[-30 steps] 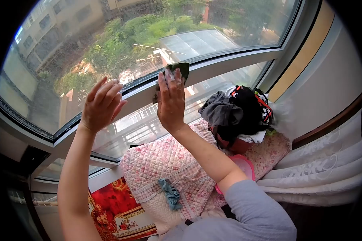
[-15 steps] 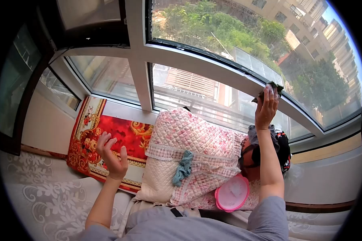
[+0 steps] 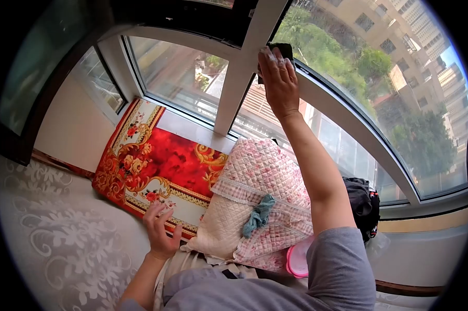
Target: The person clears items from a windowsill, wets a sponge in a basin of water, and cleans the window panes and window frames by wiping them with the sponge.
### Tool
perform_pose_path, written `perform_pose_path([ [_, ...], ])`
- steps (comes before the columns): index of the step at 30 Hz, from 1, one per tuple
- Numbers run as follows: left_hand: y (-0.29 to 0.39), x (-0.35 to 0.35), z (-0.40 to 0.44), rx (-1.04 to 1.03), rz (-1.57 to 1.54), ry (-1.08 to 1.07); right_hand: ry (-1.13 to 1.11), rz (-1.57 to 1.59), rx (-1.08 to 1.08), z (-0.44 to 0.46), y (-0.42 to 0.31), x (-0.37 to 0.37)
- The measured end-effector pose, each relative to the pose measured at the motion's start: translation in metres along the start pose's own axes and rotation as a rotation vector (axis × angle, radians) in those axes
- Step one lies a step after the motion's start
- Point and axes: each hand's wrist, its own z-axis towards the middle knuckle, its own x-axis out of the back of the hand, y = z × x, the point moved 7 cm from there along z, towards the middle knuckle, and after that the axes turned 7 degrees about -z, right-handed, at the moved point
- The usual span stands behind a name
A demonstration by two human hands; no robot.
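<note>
The right hand (image 3: 281,85), fingers pressed together, holds the dark cloth (image 3: 283,51) against the window frame (image 3: 264,23), now where bars meet, farther left than before. The left hand (image 3: 161,232) is loosely spread beside the red mat (image 3: 177,160).

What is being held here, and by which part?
The right hand presses a dark cloth flat to the window frame, covering its lower left; the left hand holds nothing.

At one o'clock my right hand (image 3: 279,85) hides much of the dark cloth (image 3: 284,50) (my thumb is lost from view, too). My right sleeve (image 3: 342,264) covers part of the pink basin (image 3: 294,260) at five; at seven, the bottom edge crops my left sleeve (image 3: 132,305).
</note>
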Motion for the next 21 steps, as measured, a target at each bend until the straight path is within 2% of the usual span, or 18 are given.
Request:
perform_pose_path([
  [2, -0.027, 0.037, -0.014, 0.046, 0.036, 0.019, -0.056, -0.094, 0.074, -0.01, 0.011, 0.007],
  [4, -0.057, 0.08, -0.033, 0.096, 0.093, 0.029, -0.083, -0.142, 0.053, -0.04, 0.044, 0.024],
  [7, -0.089, 0.131, -0.067, 0.161, 0.207, 0.045, -0.157, -0.297, -0.026, -0.121, 0.119, 0.054],
  [10, -0.103, 0.141, -0.09, 0.238, 0.222, 0.0, -0.193, -0.321, -0.168, -0.173, 0.165, 0.079],
  [16, -0.113, 0.095, -0.074, 0.263, -0.022, -0.079, 0.011, -0.238, -0.286, -0.091, 0.071, 0.033],
  [21, -0.112, 0.082, -0.049, 0.217, -0.042, -0.083, -0.007, -0.035, -0.305, 0.004, -0.029, -0.014],
])
